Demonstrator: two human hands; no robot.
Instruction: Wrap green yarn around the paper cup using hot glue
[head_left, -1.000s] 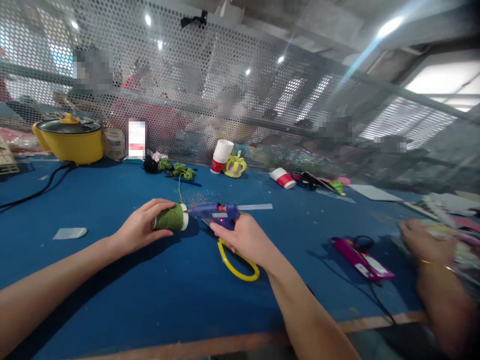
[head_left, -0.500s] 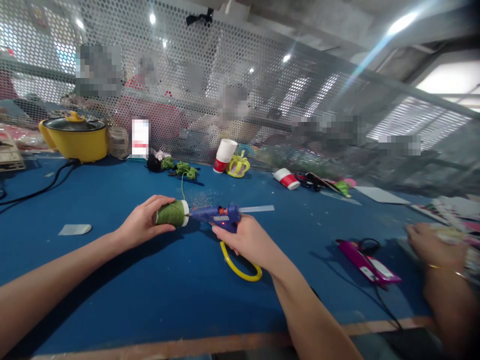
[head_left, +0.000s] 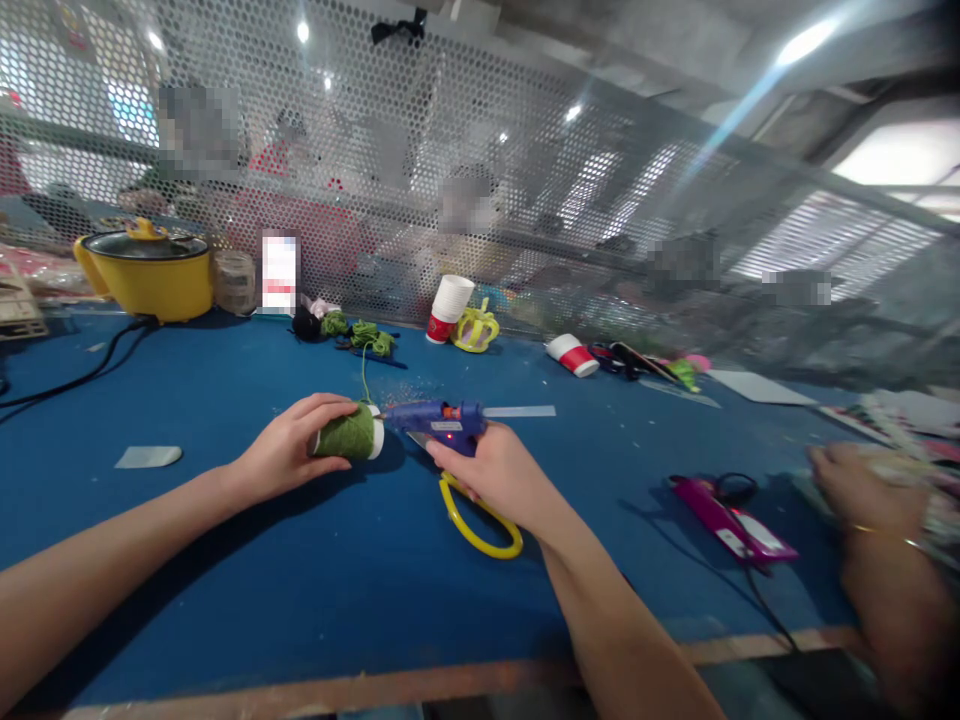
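Note:
My left hand (head_left: 300, 440) is closed around a paper cup (head_left: 346, 433) wrapped in green yarn, lying sideways with its white rim toward the right. A strand of yarn runs from the cup up to a loose green yarn bundle (head_left: 372, 338). My right hand (head_left: 491, 468) grips a blue glue gun (head_left: 439, 420), a clear glue stick poking out of its back. The nozzle points left, at the yarn near the cup's rim; whether it touches cannot be seen. Yellow-handled scissors (head_left: 480, 535) are beneath my right hand, their blades partly hidden.
A yellow electric pot (head_left: 150, 285) stands at the back left. Stacked paper cups (head_left: 450, 308) and a yellow crown-shaped piece (head_left: 475, 328) are at the back. Another cup (head_left: 573, 355) lies tipped over. A purple power strip (head_left: 731, 525) is at right, near another person's hand (head_left: 870, 490).
The glue gun's nozzle has shifted slightly up and right, toward the upper edge of the cup. The wrapped cup has turned or moved a little to the right in my left hand.

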